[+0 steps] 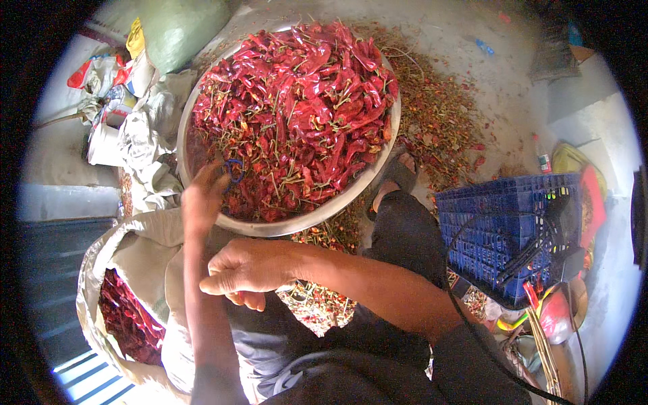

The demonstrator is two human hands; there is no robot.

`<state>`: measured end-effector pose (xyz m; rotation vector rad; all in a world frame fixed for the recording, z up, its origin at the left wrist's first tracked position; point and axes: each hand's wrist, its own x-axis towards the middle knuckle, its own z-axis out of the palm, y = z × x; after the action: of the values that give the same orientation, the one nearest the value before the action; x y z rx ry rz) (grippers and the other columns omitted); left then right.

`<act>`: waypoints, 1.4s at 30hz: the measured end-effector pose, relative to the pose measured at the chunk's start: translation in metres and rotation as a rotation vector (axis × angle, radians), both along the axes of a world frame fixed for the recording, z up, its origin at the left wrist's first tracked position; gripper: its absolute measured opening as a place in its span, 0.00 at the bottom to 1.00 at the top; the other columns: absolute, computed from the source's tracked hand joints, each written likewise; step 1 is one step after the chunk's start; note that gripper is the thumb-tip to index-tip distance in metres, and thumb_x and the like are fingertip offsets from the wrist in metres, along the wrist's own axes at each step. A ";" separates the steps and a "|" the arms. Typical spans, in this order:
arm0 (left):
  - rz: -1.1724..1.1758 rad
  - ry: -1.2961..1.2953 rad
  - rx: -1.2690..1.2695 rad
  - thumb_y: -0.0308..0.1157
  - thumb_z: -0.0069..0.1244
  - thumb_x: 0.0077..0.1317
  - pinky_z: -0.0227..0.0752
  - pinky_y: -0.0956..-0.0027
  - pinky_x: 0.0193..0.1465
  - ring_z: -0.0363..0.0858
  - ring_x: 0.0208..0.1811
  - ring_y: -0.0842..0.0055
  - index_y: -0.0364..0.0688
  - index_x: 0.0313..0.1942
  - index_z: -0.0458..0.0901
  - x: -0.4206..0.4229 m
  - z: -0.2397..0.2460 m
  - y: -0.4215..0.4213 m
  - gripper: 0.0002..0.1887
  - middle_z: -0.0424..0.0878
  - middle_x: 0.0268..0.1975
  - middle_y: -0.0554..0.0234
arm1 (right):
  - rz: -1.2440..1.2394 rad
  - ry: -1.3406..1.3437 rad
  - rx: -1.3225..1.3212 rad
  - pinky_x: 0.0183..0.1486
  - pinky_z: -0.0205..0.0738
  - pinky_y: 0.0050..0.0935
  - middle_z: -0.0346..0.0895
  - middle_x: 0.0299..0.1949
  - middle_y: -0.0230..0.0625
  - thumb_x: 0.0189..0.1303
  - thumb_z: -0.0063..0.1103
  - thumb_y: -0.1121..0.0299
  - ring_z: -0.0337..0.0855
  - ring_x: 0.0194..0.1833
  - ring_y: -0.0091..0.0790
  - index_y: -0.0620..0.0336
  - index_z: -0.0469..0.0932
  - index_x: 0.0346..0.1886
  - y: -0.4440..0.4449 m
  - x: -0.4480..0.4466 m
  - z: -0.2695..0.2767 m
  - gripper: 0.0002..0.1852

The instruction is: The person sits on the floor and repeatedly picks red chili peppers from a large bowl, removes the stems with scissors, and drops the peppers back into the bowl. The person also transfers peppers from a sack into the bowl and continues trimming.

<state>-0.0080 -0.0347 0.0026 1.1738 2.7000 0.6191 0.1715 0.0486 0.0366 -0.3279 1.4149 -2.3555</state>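
A wide metal basin [324,221] heaped with dried red chili peppers [304,96] stands before me. My left hand [203,195], blurred, is at the basin's near left rim, and what its fingers hold cannot be made out. Beside those fingertips a blue loop [234,170] shows against the chilies. My right hand [248,273] is curled above my lap, past my left forearm. A hint of red shows under its fingers, too small to identify. To the left, an open woven sack [136,276] has red chilies [129,319] inside.
A blue plastic crate [486,238] stands to my right, with a dark cable [468,324] running past it. Stems and chili scraps [435,111] litter the floor beyond my sandaled foot [400,169]. White sacks [147,121] lie at the left. Thin sticks [544,349] lean at lower right.
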 end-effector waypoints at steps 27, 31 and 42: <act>0.033 -0.649 0.567 0.19 0.61 0.53 0.74 0.78 0.40 0.78 0.35 0.85 0.36 0.46 0.80 0.008 -0.043 0.038 0.19 0.84 0.37 0.68 | -0.957 -0.107 1.023 0.34 0.73 0.36 0.80 0.24 0.41 0.56 0.59 0.57 0.82 0.28 0.37 0.63 0.80 0.32 0.088 -0.019 -0.037 0.16; -0.062 -0.635 0.657 0.15 0.58 0.53 0.74 0.79 0.41 0.78 0.37 0.85 0.36 0.47 0.80 0.021 -0.033 0.039 0.19 0.83 0.39 0.68 | -0.853 -0.185 1.088 0.37 0.74 0.39 0.81 0.26 0.47 0.53 0.64 0.52 0.84 0.32 0.43 0.63 0.80 0.31 0.089 -0.026 -0.031 0.20; -0.043 -0.588 0.680 0.13 0.56 0.53 0.75 0.74 0.48 0.78 0.44 0.80 0.33 0.48 0.79 0.026 -0.018 0.045 0.20 0.79 0.50 0.61 | -0.989 0.001 1.136 0.34 0.73 0.45 0.78 0.22 0.51 0.62 0.55 0.57 0.82 0.28 0.50 0.65 0.79 0.27 0.092 -0.055 -0.042 0.18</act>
<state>0.0179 0.0106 -0.0151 0.9345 2.0003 1.6537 0.1168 0.1403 -0.0059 0.8414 3.0277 -1.5480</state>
